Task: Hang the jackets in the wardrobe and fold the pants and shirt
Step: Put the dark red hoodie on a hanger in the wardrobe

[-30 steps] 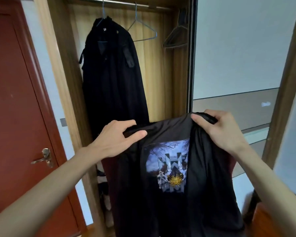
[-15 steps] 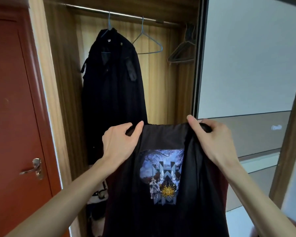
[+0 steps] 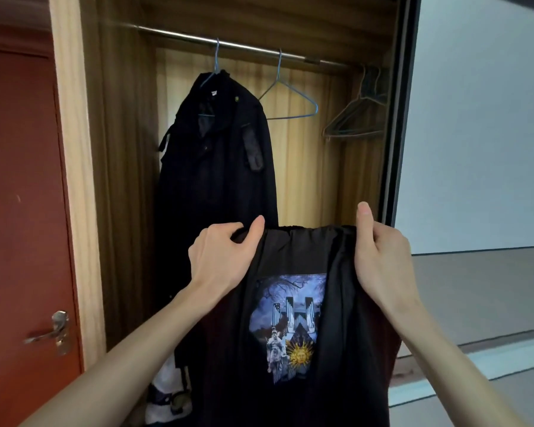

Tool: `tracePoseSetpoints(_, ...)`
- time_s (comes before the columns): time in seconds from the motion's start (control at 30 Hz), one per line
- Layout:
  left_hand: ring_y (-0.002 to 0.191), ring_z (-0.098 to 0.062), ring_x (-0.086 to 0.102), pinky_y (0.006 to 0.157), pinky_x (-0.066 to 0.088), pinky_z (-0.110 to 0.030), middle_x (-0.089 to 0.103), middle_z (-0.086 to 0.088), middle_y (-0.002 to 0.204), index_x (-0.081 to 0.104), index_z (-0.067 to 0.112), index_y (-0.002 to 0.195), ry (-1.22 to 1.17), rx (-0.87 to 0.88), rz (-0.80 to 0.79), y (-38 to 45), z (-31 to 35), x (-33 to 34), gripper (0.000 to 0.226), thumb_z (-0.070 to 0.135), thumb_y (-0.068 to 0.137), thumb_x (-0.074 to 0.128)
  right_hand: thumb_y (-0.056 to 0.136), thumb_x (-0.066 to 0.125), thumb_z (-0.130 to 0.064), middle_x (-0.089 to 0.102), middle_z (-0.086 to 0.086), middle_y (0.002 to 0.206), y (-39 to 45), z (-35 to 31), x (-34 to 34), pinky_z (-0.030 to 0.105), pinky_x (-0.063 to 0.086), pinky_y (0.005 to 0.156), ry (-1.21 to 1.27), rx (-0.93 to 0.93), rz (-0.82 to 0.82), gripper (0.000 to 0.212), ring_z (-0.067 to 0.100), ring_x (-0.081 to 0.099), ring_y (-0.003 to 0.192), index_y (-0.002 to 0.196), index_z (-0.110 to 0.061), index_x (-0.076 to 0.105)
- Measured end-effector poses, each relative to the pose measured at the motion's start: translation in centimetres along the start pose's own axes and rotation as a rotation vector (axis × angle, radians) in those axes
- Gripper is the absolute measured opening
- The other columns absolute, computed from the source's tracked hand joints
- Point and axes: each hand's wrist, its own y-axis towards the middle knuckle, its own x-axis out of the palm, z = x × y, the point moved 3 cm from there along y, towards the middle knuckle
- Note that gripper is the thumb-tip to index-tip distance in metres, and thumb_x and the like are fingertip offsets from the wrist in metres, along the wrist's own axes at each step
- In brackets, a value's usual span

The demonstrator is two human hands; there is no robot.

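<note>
Both hands hold a black jacket (image 3: pixel 293 318) up by its top edge in front of the open wardrobe (image 3: pixel 127 149): the left hand (image 3: pixel 219 260) has its fingers curled round the left corner, the right hand (image 3: pixel 379 257) grips the right corner with the thumb raised. The top edge runs level between them and the cloth hangs straight down. The free blue hanger (image 3: pixel 287 100) hangs on the rail (image 3: pixel 253 47) above and behind, nearly midway, slightly nearer the left hand, beside a coat (image 3: pixel 216 167) already hung.
</note>
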Motion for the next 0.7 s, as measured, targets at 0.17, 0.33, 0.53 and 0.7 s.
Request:
tracePoseSetpoints(0.17, 0.053, -0.021, 0.055, 0.056, 0.038, -0.028, 0.051, -0.006, 0.054, 0.041, 0.006, 0.06, 0.018, 0.034, 0.067, 3.2, -0.7, 1.7, 0.077, 0.078, 0.089, 0.049, 0.105, 0.036, -0.067, 0.039, -0.01, 0.047, 3.3, 1.1, 2.6, 0.034, 0.03, 0.058, -0.026, -0.004, -0.01, 0.061, 0.012, 0.036, 0.05, 0.052, -0.038, 0.047)
tracePoseSetpoints(0.33, 0.058, -0.022, 0.057, 0.057, 0.036, -0.024, 0.058, -0.007, 0.056, 0.051, 0.006, 0.064, -0.003, 0.003, 0.157, 6.4, -1.3, 2.6, 0.078, 0.08, 0.087, 0.049, 0.104, 0.037, -0.066, 0.043, -0.013, 0.048, 6.5, 2.3, 3.9, 0.036, 0.033, 0.059, -0.033, -0.007, 0.018, 0.058, 0.013, 0.037, 0.052, 0.053, -0.042, 0.05)
tracePoseSetpoints(0.53, 0.056, -0.026, 0.048, 0.053, 0.029, -0.031, 0.039, -0.007, 0.052, 0.03, 0.012, 0.06, -0.044, 0.061, 0.205, 9.1, -0.6, 3.7, 0.075, 0.076, 0.091, 0.052, 0.102, 0.037, -0.07, 0.048, -0.009, 0.05, 9.8, 3.7, 5.5, 0.042, 0.044, 0.067, -0.018, 0.037, 0.028, 0.06, 0.02, 0.049, 0.06, 0.058, -0.033, 0.052)
tracePoseSetpoints(0.7, 0.054, -0.028, 0.045, 0.054, 0.031, -0.032, 0.034, -0.006, 0.05, 0.031, 0.009, 0.061, -0.057, 0.066, 0.225, 11.2, -0.5, 5.0, 0.077, 0.077, 0.091, 0.051, 0.105, 0.037, -0.065, 0.042, -0.01, 0.049, 11.8, 4.8, 6.7, 0.037, 0.036, 0.058, 0.005, -0.011, 0.053, 0.059, 0.016, 0.039, 0.054, 0.056, -0.032, 0.045)
